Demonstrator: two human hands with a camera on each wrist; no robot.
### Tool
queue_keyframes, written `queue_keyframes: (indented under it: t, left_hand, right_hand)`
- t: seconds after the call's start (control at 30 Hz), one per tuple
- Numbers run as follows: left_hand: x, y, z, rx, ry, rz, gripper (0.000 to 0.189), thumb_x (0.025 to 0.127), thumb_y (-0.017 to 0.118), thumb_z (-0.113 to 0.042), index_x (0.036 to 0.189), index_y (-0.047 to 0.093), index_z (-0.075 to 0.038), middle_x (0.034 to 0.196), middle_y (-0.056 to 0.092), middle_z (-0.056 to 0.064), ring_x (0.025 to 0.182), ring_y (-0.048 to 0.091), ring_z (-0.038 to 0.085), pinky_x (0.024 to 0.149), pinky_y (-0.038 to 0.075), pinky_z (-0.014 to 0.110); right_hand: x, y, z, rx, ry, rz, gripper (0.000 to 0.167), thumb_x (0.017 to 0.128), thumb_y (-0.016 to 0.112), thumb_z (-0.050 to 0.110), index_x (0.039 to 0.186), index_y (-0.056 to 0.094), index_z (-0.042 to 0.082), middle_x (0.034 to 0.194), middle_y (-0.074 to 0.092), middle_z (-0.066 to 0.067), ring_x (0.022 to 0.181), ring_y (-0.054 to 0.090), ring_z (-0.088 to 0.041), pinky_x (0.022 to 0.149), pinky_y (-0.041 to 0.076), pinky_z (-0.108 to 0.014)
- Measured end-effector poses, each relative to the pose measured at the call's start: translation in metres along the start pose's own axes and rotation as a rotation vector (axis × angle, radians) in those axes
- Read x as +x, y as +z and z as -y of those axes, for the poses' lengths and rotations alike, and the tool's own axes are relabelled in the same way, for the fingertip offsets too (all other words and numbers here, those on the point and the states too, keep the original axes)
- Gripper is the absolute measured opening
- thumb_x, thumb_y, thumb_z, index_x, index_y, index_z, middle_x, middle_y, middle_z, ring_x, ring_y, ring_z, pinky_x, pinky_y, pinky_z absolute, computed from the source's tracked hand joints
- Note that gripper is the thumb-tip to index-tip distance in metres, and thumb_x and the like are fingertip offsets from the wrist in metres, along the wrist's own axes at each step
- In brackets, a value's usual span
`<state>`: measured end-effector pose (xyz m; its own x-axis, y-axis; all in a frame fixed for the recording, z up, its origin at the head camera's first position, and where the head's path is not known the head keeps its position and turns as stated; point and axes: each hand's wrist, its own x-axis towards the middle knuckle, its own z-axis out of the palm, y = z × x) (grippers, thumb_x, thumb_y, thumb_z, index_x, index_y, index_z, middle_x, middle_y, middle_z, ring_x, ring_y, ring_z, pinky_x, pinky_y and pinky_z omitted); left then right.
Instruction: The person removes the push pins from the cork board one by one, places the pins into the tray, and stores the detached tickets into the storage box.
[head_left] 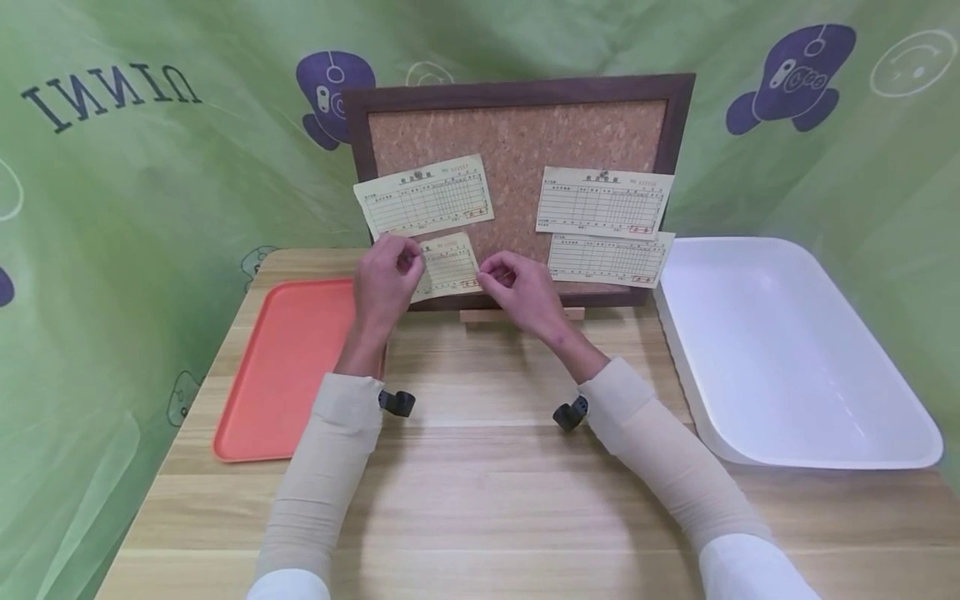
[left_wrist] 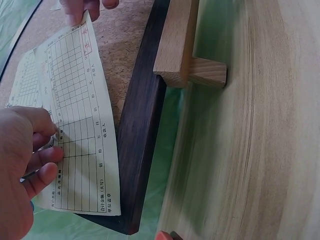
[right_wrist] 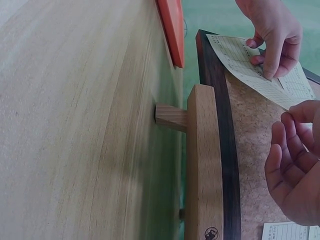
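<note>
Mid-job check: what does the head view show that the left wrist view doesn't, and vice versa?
Only the head view shows the deep white tray, upper-right receipt slip and lower-right receipt slip.

Only the left wrist view shows the left end of the lower-left receipt slip; the left hand hides it from the head.

Both show the framed cork board, upper-left receipt slip, both hands, and the right hand pinching the lower-left slip's lower right corner.

The slips [head_left: 450, 268] are matt paper, the board [head_left: 517, 137] rough cork.
</note>
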<state>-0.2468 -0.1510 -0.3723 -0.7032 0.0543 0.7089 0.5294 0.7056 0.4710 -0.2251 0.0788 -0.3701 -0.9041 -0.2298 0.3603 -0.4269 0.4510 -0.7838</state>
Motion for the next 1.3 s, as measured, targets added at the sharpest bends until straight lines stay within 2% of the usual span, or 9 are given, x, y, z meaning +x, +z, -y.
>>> queue_keyframes:
  t: [0.47, 0.67, 0.9, 1.13, 1.23, 1.3]
  left_hand:
    - [-0.003, -0.004, -0.002, 0.000, 0.017, 0.016, 0.008, 0.086, 0.066, 0.006, 0.090, 0.070, 0.001, 0.085, 0.068, 0.014, 0.072, 0.066, 0.026, 0.065, 0.055, 0.035]
    - [-0.007, -0.007, -0.002, 0.022, 0.035, 0.030, 0.009, 0.086, 0.064, 0.006, 0.088, 0.070, 0.000, 0.083, 0.067, 0.012, 0.072, 0.065, 0.026, 0.063, 0.053, 0.037]
    - [-0.013, -0.016, -0.006, 0.043, 0.072, 0.044, 0.009, 0.086, 0.064, 0.006, 0.086, 0.068, -0.002, 0.081, 0.065, 0.010, 0.070, 0.062, 0.024, 0.059, 0.046, 0.036]
    - [-0.021, -0.028, -0.008, 0.062, 0.116, 0.064, 0.008, 0.086, 0.066, 0.004, 0.086, 0.067, -0.004, 0.079, 0.062, 0.008, 0.065, 0.058, 0.022, 0.056, 0.044, 0.034]
    - [-0.027, -0.035, -0.009, 0.077, 0.116, 0.085, 0.009, 0.086, 0.065, 0.005, 0.086, 0.067, -0.004, 0.078, 0.060, 0.007, 0.064, 0.056, 0.021, 0.055, 0.043, 0.033]
    - [-0.030, -0.039, -0.010, 0.091, 0.124, 0.092, 0.010, 0.086, 0.065, 0.006, 0.086, 0.067, -0.004, 0.078, 0.060, 0.008, 0.065, 0.057, 0.021, 0.054, 0.043, 0.032]
  right_hand:
    - [-0.002, -0.003, 0.000, 0.072, 0.032, 0.007, 0.011, 0.098, 0.072, 0.016, 0.102, 0.072, 0.005, 0.089, 0.069, -0.004, 0.080, 0.063, -0.019, 0.072, 0.052, -0.031]
    - [-0.004, -0.006, 0.001, 0.116, 0.052, 0.023, 0.010, 0.097, 0.072, 0.014, 0.101, 0.072, 0.005, 0.085, 0.069, -0.005, 0.076, 0.063, -0.020, 0.067, 0.051, -0.030]
    - [-0.009, -0.013, 0.007, 0.176, 0.056, 0.023, 0.008, 0.097, 0.072, 0.011, 0.101, 0.070, 0.005, 0.087, 0.068, -0.007, 0.075, 0.064, -0.023, 0.064, 0.051, -0.028]
    - [-0.018, -0.024, 0.012, 0.190, 0.065, 0.046, 0.007, 0.097, 0.071, 0.009, 0.102, 0.069, 0.003, 0.089, 0.068, -0.009, 0.080, 0.065, -0.040, 0.062, 0.050, -0.028]
    - [-0.022, -0.030, 0.014, 0.191, 0.067, 0.057, 0.008, 0.098, 0.070, 0.009, 0.102, 0.069, 0.003, 0.089, 0.068, -0.010, 0.080, 0.064, -0.041, 0.063, 0.050, -0.027]
    - [-0.025, -0.034, 0.016, 0.180, 0.065, 0.058, 0.008, 0.098, 0.070, 0.010, 0.102, 0.069, 0.003, 0.089, 0.068, -0.010, 0.078, 0.064, -0.036, 0.064, 0.050, -0.027]
